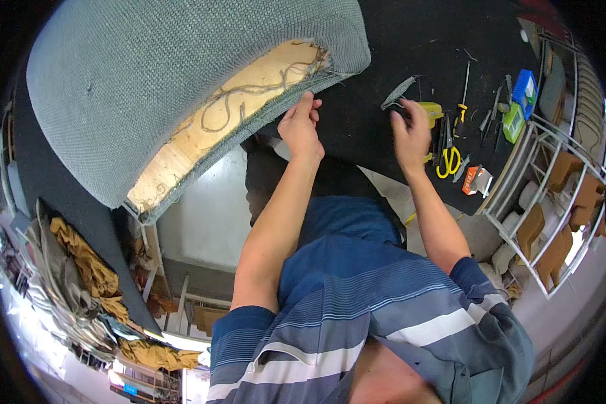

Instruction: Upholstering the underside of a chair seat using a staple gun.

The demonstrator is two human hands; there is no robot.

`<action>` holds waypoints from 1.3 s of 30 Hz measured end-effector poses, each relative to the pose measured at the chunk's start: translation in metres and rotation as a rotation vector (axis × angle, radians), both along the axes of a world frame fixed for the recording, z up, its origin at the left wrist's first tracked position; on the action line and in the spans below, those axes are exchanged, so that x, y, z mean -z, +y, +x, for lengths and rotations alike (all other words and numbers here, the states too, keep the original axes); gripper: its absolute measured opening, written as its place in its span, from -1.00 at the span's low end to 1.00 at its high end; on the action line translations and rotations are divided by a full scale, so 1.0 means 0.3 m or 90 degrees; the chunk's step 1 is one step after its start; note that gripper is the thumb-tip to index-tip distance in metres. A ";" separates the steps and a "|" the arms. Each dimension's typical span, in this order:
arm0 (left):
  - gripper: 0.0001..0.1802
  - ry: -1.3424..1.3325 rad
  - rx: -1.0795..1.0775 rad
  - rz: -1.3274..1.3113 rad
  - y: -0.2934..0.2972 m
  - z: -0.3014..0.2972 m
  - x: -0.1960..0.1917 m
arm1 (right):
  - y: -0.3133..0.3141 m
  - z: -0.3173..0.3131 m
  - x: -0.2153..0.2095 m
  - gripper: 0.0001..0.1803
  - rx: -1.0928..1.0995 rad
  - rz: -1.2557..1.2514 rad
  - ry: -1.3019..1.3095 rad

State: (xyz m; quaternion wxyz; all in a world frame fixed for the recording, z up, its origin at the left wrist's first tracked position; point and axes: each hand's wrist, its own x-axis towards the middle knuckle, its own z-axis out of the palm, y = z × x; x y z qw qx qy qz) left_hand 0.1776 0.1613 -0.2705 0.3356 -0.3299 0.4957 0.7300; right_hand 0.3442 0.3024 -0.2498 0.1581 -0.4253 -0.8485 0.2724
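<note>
A large seat piece covered in grey-green woven fabric point(182, 87) lies at the upper left of the dark table. Its near side shows a bare wooden panel point(175, 158) with loose grey cord point(215, 108) across it. My left hand point(303, 128) is closed on the fabric edge along that panel, thumb on top. To the right, my right hand point(412, 135) is over the table, thumb and forefinger slightly apart, nothing visible between them. Just beyond its fingertips lies a fabric scrap point(400, 92). A yellow object point(432, 110), partly hidden, is behind this hand.
Right of my right hand lie yellow-handled scissors point(448, 161), a screwdriver point(462, 111), an orange-and-white box point(477, 180), a green box point(513, 123) and a blue box point(524, 93). A metal rack point(542, 209) with brown pieces stands at the right. Cloths point(87, 259) are piled lower left.
</note>
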 end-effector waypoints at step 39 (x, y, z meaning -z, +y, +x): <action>-0.78 0.012 0.063 0.028 -0.035 0.007 0.020 | -0.245 -0.240 -0.188 -0.70 -0.055 -0.362 0.013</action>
